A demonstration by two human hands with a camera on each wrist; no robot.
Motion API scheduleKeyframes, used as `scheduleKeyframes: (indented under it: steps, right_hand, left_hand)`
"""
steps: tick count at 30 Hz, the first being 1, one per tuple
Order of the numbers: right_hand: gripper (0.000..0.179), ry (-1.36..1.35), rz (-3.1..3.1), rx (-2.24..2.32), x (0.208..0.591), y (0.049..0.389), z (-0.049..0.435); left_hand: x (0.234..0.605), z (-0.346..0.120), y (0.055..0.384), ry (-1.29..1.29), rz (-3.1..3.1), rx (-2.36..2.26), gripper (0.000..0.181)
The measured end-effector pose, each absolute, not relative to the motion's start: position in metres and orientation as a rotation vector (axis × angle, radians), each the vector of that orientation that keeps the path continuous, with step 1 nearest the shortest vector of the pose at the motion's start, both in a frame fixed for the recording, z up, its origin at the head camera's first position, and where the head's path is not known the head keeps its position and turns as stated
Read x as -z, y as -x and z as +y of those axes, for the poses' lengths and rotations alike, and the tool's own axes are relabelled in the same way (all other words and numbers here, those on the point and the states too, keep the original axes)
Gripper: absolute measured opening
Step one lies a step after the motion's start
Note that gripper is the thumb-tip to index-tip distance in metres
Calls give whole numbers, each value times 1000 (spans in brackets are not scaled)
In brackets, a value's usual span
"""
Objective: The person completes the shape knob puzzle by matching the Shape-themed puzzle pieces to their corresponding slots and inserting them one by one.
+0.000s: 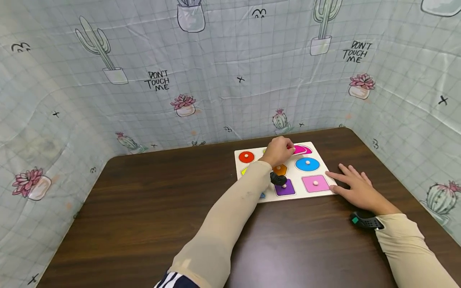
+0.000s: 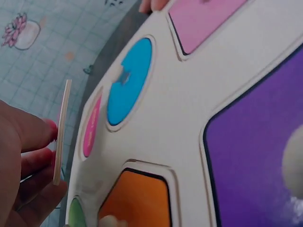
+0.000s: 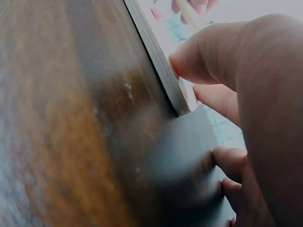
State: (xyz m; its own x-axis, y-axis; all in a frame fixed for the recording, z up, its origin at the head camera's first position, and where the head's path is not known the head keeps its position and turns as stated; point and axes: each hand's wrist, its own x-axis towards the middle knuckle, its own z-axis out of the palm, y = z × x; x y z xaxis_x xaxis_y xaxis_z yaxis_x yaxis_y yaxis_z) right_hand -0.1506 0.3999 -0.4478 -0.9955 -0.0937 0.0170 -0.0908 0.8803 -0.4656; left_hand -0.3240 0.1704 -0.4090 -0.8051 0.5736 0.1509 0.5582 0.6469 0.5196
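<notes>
A white peg puzzle board (image 1: 293, 170) lies on the table near its far right side. My left hand (image 1: 278, 151) reaches over the board's far edge and pinches a pink puzzle piece (image 1: 299, 150). Seen edge-on in the left wrist view, the piece (image 2: 63, 132) stands tilted above the board, beside its pink recess (image 2: 92, 125). At the board's near right corner, my right hand (image 1: 356, 189) has its fingers spread, the thumb (image 3: 203, 56) and forefinger touching the board's edge. Its other fingers rest on the table.
Other knobbed pieces sit in the board: a red circle (image 1: 246, 157), a blue oval (image 1: 307, 164), an orange hexagon (image 1: 280, 169), a purple square (image 1: 285, 188) and a pink rectangle (image 1: 315, 183). Patterned cloth (image 1: 223, 96) hangs around the dark wooden table (image 1: 155, 204).
</notes>
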Motion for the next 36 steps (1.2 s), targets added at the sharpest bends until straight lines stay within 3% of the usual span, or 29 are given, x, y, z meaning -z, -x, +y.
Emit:
scheduleKeyframes:
  steps: [10, 36]
  right_hand:
    - [56, 151, 3050, 765, 448, 146, 397]
    - [57, 122, 3047, 779, 442, 146, 397]
  left_hand:
    - [426, 187, 329, -951, 2871, -769, 15]
    - [426, 219, 342, -1023, 3001, -477, 15]
